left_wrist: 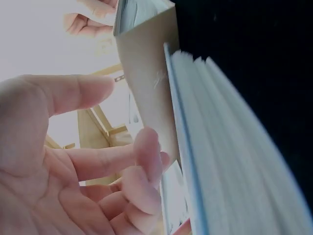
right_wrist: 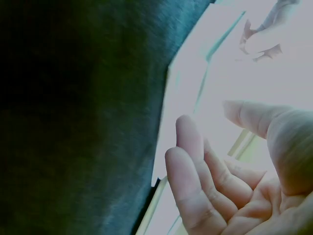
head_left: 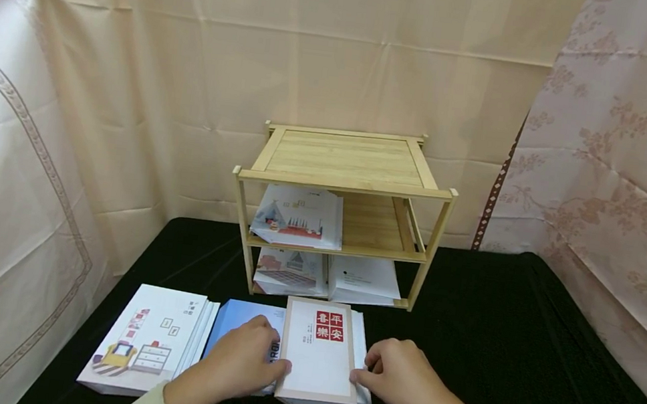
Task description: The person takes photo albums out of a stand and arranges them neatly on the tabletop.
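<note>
From my station I read the left hand [head_left: 234, 359] and right hand [head_left: 407, 381] as relaxed, thumbs spread from loosely bent fingers. The cream-edged book [head_left: 317, 373] lies between them, a thumb at each side edge; firm contact I cannot tell. Blue book [head_left: 245, 317] partly behind left fingers; furniture-print book [head_left: 154, 323] left of those; wooden shelf [head_left: 347, 158] beyond all fingertips.

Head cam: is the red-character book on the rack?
No: the red-character book lies in front of the rack, between the left hand and the right hand.
</note>
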Demonstrator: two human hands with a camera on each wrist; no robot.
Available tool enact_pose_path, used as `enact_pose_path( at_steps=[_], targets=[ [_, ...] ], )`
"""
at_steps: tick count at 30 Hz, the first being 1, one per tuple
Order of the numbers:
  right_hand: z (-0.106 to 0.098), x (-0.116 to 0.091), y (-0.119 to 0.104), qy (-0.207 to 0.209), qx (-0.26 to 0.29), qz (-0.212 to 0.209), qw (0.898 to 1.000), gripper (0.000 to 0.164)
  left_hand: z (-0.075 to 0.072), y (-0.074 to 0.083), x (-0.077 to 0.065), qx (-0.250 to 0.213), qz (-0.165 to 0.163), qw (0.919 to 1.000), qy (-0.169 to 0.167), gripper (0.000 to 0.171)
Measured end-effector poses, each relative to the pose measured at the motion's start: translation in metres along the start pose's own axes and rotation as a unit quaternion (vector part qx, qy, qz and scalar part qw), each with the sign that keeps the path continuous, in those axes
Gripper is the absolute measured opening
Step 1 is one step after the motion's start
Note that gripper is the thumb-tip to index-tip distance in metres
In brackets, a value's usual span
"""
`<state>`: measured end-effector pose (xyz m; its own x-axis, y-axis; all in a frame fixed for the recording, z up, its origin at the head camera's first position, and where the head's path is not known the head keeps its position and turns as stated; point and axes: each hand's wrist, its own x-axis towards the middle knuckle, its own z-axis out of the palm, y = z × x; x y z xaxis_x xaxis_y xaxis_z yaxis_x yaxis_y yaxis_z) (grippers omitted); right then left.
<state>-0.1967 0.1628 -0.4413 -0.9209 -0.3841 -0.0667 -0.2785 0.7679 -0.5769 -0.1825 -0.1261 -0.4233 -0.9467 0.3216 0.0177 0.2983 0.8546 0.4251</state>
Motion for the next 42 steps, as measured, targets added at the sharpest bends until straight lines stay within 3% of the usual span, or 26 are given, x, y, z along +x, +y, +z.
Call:
enact_pose_path(
  at_steps=[4,11,18,24,29,36,42],
  targets=[
    [-0.006,0.005,-0.006,0.015,-0.007,-0.005,1.000,0.025,-0.006,-0.002,0.005,0.004,0.002,0.9995,0.033,0.046],
    [-0.014,0.017,-0.017,0.061,-0.034,-0.002,0.998,0.030,-0.020,-0.009,0.015,-0.049,-0.031,0.9941,0.091,0.049],
    [-0.020,0.029,-0.029,0.123,-0.008,-0.002,0.992,0.026,-0.034,-0.017,0.023,-0.083,-0.049,0.9820,0.162,0.055],
    [-0.028,0.039,-0.037,0.156,0.026,-0.020,0.987,0.025,-0.046,-0.021,0.027,-0.131,-0.049,0.9690,0.204,0.056],
    [-0.036,0.047,-0.044,0.175,0.043,-0.032,0.983,0.034,-0.054,-0.021,0.032,-0.159,-0.050,0.9633,0.210,0.061],
    [-0.039,0.060,-0.055,0.221,0.072,-0.060,0.971,0.043,-0.059,-0.016,0.035,-0.170,-0.062,0.9621,0.204,0.063],
    [-0.039,0.071,-0.064,0.222,0.105,-0.080,0.966,0.060,-0.058,-0.013,0.038,-0.195,-0.066,0.9573,0.203,0.067]
  ],
)
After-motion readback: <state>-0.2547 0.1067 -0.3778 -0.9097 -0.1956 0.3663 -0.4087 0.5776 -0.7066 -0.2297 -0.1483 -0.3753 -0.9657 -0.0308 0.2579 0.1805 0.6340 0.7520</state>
